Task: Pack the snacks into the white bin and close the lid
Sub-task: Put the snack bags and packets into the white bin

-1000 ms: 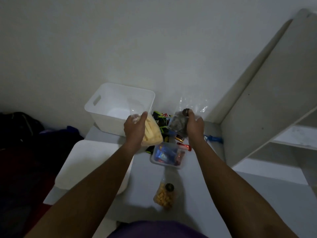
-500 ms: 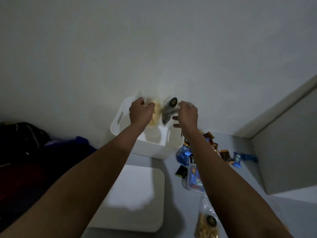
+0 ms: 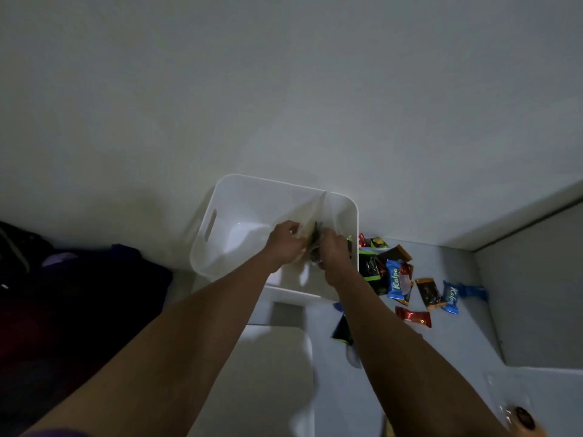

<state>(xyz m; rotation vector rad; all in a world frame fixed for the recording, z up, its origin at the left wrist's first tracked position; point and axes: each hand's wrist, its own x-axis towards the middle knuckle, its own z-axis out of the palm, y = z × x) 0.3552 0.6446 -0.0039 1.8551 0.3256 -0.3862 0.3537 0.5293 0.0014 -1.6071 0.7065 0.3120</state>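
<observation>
You've lowered into the white bin (image 3: 220, 197), mid-frame, your left hand (image 3: 285, 242) with its grip on the yellow snack bag (image 3: 303, 222) and your right hand (image 3: 335, 252) holding the dark snack bag (image 3: 315, 236); release next.

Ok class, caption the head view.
Left hand and right hand hold snack bags inside white bin; wrapped snacks lie beside it.

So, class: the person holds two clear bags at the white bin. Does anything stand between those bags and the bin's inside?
Nothing visible does. The left hand and right hand hold the clear bags within the white bin, below its rim; the lid lies apart, nearer the person.
</observation>
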